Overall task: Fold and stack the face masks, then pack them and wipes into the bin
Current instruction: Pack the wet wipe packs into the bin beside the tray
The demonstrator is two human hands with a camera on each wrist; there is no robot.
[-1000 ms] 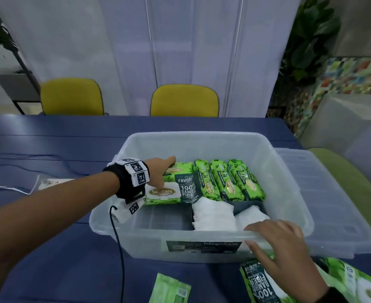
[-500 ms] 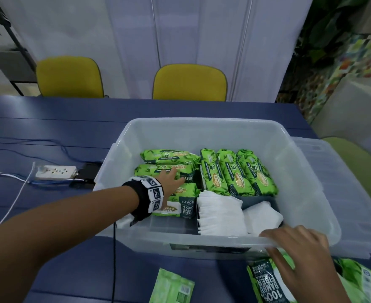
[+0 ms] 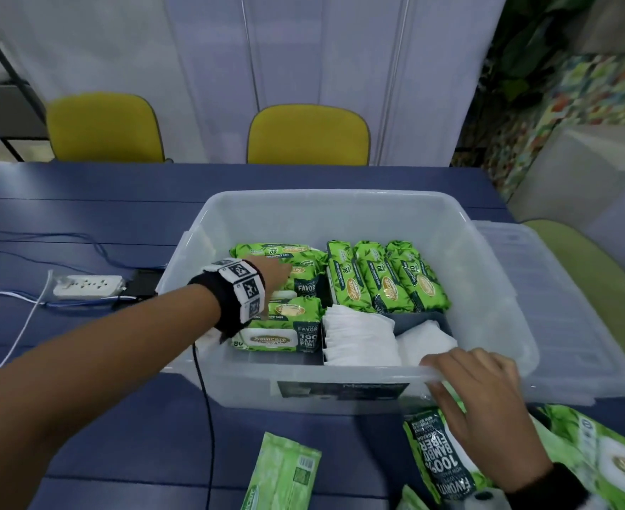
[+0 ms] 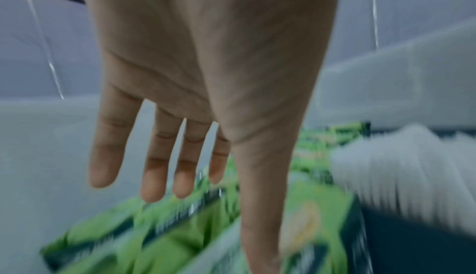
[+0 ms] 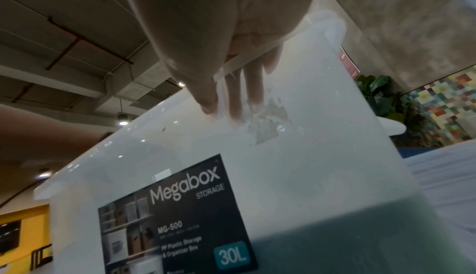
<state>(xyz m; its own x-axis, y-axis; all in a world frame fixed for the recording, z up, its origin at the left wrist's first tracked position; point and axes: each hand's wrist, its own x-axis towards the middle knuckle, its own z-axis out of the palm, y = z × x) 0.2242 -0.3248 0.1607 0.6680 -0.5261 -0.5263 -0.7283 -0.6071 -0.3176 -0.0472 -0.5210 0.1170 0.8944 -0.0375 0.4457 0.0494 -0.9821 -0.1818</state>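
Since a second ago my left hand [image 3: 272, 276] has drawn back from the far packs and now sits over the two flat wipe packs [image 3: 283, 325] at the left of the bin [image 3: 487, 288]. From the wrist camera that hand's fingers [image 4: 157, 168] are straight and slightly spread, palm down, holding nothing; the picture is blurred, so I cannot tell whether the fingertips touch the pack below. My right hand [image 3: 484, 410] has stayed on the bin's near rim, at the right end. Its fingers [image 5: 251, 87] hook over the rim and show through the clear wall, with the thumb on the outside, so I grip the edge.

Inside the bin, three packs [image 3: 384, 277] stand on edge side by side at the back right. More packs lie flat at the back left, partly under my hand. Folded white masks [image 3: 359, 334] stand in a row in a dark tray [image 3: 419, 318] at the front right, just beside the near flat pack.

On the blue table [image 3: 101, 417] outside the bin, a large pack [image 3: 436, 461] lies under my right wrist, and a smaller pale pack [image 3: 285, 473] lies to its left. A clear lid [image 3: 579, 307] rests to the right of the bin, touching it. A power strip [image 3: 88, 286] lies to the left, apart from the bin.
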